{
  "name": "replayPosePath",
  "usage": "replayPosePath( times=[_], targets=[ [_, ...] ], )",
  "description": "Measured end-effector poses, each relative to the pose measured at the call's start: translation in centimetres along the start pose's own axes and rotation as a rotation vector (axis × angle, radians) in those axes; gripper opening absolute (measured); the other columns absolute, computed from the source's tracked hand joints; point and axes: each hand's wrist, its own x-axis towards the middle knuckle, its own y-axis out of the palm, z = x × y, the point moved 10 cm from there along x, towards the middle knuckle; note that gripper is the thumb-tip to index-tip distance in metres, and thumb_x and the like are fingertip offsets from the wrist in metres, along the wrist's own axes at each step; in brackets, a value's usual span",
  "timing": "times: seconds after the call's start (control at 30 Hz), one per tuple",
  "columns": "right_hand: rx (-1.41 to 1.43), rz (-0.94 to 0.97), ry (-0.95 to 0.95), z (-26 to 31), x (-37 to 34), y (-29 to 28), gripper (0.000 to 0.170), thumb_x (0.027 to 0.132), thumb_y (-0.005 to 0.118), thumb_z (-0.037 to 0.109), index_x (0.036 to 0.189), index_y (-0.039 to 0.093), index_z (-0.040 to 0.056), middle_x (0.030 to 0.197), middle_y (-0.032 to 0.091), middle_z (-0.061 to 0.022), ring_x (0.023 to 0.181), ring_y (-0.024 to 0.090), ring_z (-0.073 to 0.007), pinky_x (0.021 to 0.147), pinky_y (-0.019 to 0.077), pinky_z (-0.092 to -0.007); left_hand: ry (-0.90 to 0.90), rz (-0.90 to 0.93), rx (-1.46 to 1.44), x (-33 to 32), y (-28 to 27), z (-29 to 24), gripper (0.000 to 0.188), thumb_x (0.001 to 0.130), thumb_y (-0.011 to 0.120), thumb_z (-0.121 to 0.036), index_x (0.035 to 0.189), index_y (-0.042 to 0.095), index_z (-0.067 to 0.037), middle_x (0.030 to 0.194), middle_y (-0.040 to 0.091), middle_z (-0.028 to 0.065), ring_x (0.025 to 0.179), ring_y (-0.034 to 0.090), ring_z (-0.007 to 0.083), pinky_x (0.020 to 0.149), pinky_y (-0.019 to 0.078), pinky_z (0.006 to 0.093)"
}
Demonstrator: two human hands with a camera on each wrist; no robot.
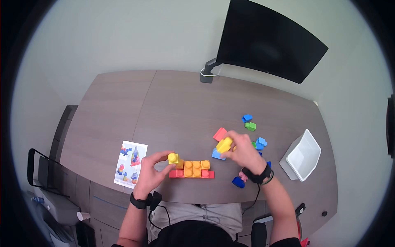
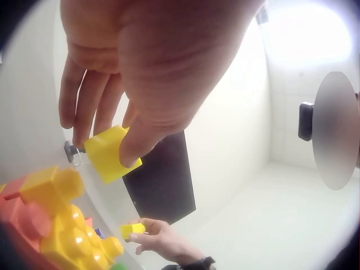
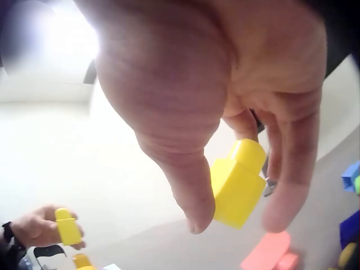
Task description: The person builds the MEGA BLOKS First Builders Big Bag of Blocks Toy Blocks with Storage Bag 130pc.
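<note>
- The left hand [image 1: 156,170] pinches a yellow block [image 1: 173,159] between thumb and fingers, stud up, near the left end of a low build; the left wrist view shows a gap between block and build.
- That build stands in front of the person: a row of orange-yellow bricks [image 1: 192,169] and a red layer [image 1: 177,174] showing along its near edge.
- The right hand [image 1: 246,153] pinches a second yellow block [image 1: 224,145], held at a tilt near a coral brick [image 1: 220,133] and a light-blue brick [image 1: 218,154].
- How the left block's underside lines up with the studs below is hard to tell from these angles.
- For a clean fit, each block would best be held level, gripped by its side walls so that fingertips stay out from under it, and pressed straight down.
- Turning the right block upright first should help; steadying the build could prevent sliding.
</note>
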Motion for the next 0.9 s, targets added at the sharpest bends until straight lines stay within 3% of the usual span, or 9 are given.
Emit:
replayPosePath(
  times=[0.17, 0.3, 0.4, 0.5, 0.6, 0.67, 0.77, 0.9],
  targets=[
    [-0.112, -0.022, -0.336, 6.9, -2.8, 3.1, 0.051, 0.078, 0.092, 0.006, 0.123, 0.068, 0.005, 0.112, 0.076, -0.0156, 0.103, 0.074, -0.0393, 0.088, 0.0616, -0.0465, -0.01, 0.057, 0.048, -0.1, 1.1, -0.4, 0.041, 0.095, 0.086, 0.0, 0.135, 0.076, 0.001, 0.129, 0.083, 0.0145, 0.125, 0.08, 0.0268, 0.112, 0.0602, 0.0383],
    [-0.297, 0.051, -0.407, 5.7, -3.6, 7.8, 0.046, 0.083, 0.086, 0.008, 0.125, 0.066, 0.0074, 0.116, 0.072, -0.0116, 0.114, 0.07, -0.0357, 0.088, 0.0606, -0.0495, -0.046, 0.091, 0.073, -0.4, 2.3, 1.4, 0.04, 0.094, 0.086, 0.001, 0.133, 0.078, 0.0, 0.128, 0.084, 0.0144, 0.124, 0.08, 0.0272, 0.11, 0.0611, 0.0387],
    [-0.353, 0.111, -0.349, 4.3, -3.5, 9.3, 0.055, 0.081, 0.088, 0.01, 0.132, 0.066, 0.0068, 0.119, 0.073, -0.0102, 0.116, 0.07, -0.035, 0.09, 0.0614, -0.0483, -0.086, 0.039, 0.053, -0.8, 2.7, 2.2, 0.042, 0.092, 0.087, -0.004, 0.134, 0.079, -0.001, 0.127, 0.083, 0.0191, 0.122, 0.08, 0.0334, 0.107, 0.0612, 0.0411],
    [-0.269, 0.094, -0.349, 4.0, -3.7, 8.3, 0.064, 0.082, 0.088, 0.011, 0.141, 0.064, 0.0075, 0.121, 0.072, -0.0115, 0.117, 0.07, -0.0353, 0.093, 0.0621, -0.0468, -0.035, 0.065, 0.176, -0.6, 2.6, 1.5, 0.042, 0.093, 0.087, -0.003, 0.133, 0.079, -0.002, 0.125, 0.085, 0.0168, 0.122, 0.081, 0.0299, 0.105, 0.0627, 0.0396],
    [-0.252, 0.017, -0.326, 0.0, -3.0, 5.2, 0.066, 0.082, 0.082, 0.001, 0.145, 0.064, 0.0071, 0.124, 0.071, -0.0171, 0.121, 0.071, -0.0387, 0.1, 0.0631, -0.0469, -0.043, 0.068, 0.163, -0.4, 2.7, 1.8, 0.042, 0.093, 0.088, -0.005, 0.134, 0.079, -0.003, 0.125, 0.084, 0.0181, 0.122, 0.081, 0.0314, 0.105, 0.0626, 0.04],
    [-0.521, 0.166, -0.023, -5.5, -1.2, 3.7, 0.054, 0.083, 0.083, 0.002, 0.135, 0.071, 0.0082, 0.124, 0.071, -0.0187, 0.122, 0.071, -0.038, 0.094, 0.0648, -0.0511, -0.038, 0.062, 0.148, -0.4, 2.6, 1.4, 0.042, 0.093, 0.087, -0.005, 0.134, 0.079, -0.004, 0.125, 0.084, 0.018, 0.121, 0.081, 0.0319, 0.105, 0.0624, 0.0399],
    [-0.819, 0.108, 0.083, -12.8, -0.1, 4.6, 0.038, 0.082, 0.083, 0.006, 0.119, 0.075, 0.0061, 0.123, 0.07, -0.0181, 0.12, 0.072, -0.037, 0.091, 0.0652, -0.0531, -0.021, 0.059, 0.15, -0.8, 2.6, 1.5, 0.042, 0.093, 0.087, -0.004, 0.134, 0.079, -0.004, 0.125, 0.084, 0.0181, 0.12, 0.081, 0.0326, 0.105, 0.0623, 0.04],
    [-0.795, 0.007, -0.012, -13.8, -0.5, 4.9, 0.027, 0.082, 0.083, 0.011, 0.108, 0.075, 0.0053, 0.119, 0.07, -0.0163, 0.116, 0.073, -0.0356, 0.087, 0.0647, -0.0521, -0.015, 0.05, 0.134, -0.6, 2.8, 1.6, 0.041, 0.093, 0.087, -0.004, 0.133, 0.079, -0.004, 0.125, 0.083, 0.0177, 0.118, 0.081, 0.0329, 0.106, 0.0619, 0.0404]
  ],
)
